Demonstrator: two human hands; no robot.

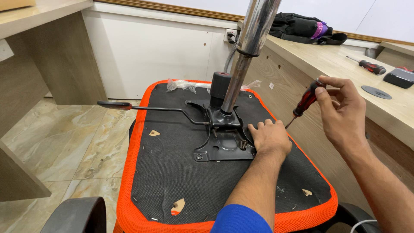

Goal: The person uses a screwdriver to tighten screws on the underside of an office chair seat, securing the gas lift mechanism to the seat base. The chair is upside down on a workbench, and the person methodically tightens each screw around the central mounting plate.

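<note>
Left hand (269,137) flat, open, on one mechanism plate (217,149); right hand (340,110) pinching one screwdriver (305,101) beside plate; second screwdriver (370,66) on desk (327,60).

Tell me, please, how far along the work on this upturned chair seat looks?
Done: the black metal mechanism plate sits on the seat underside, gas-lift column attached. In hand: the left hand presses the plate's right edge; the right hand holds a red-and-black screwdriver beside the seat. Left: bolts near the left fingers stand raised, seemingly not yet tightened.
</note>
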